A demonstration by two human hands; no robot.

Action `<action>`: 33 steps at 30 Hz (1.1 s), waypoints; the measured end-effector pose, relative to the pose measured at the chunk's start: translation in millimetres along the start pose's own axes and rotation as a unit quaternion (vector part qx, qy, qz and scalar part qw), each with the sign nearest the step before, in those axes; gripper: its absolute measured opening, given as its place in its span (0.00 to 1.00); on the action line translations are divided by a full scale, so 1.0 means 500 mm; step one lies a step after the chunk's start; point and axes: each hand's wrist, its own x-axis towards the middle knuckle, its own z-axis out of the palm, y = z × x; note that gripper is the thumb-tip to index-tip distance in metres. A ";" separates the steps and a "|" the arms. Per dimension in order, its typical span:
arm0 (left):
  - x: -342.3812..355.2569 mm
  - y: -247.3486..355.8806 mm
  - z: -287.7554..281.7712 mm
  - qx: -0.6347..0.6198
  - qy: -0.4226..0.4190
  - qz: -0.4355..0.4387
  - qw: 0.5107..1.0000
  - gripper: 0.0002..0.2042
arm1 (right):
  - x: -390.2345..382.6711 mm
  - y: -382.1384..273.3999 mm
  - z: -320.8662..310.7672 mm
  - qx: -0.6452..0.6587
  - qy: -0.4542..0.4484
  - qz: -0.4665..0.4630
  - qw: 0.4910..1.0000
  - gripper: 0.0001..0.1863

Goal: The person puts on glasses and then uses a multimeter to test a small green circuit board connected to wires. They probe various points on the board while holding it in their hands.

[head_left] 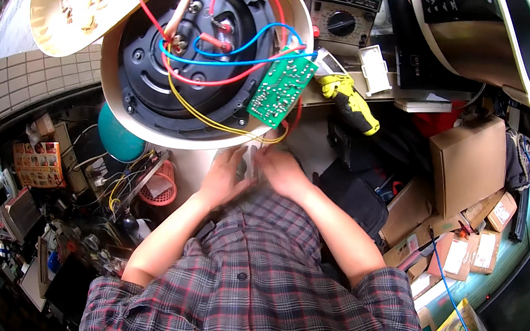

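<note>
An opened round appliance with a cream shell point(106, 81) lies upside down before me. Its black underside point(148, 74) is exposed. Red, blue and yellow wires run across it to a green circuit board point(282, 88), which leans at the shell's right rim. Just below the near rim is my left hand point(225, 176), its fingers stretched and the thumb apart from them. Close beside it, my right hand point(283, 174) has its fingers bent together near the yellow wire loop. Whatever is between those fingertips is too blurred to make out.
A cream cover point(61, 8) rests at the upper left. An analog multimeter point(343, 15) and a yellow-black hand tool point(351, 103) lie beyond the board. Cardboard boxes point(466, 166) are piled at right. A red basket point(159, 183) and a teal round stool point(119, 133) stand at left.
</note>
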 end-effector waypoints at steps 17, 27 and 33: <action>-0.176 -0.428 -0.005 -0.224 0.262 -0.281 0.896 0.21 | -0.101 -0.112 -0.185 0.475 0.088 0.313 0.817 0.22; -0.105 0.065 -0.299 -0.051 0.121 0.264 0.956 0.06 | -0.060 -0.351 -0.144 -0.115 -0.074 -0.167 0.976 0.32; -0.061 0.247 -0.290 -0.118 0.143 0.358 0.915 0.13 | -0.051 -0.350 -0.075 0.010 -0.216 -0.015 0.976 0.32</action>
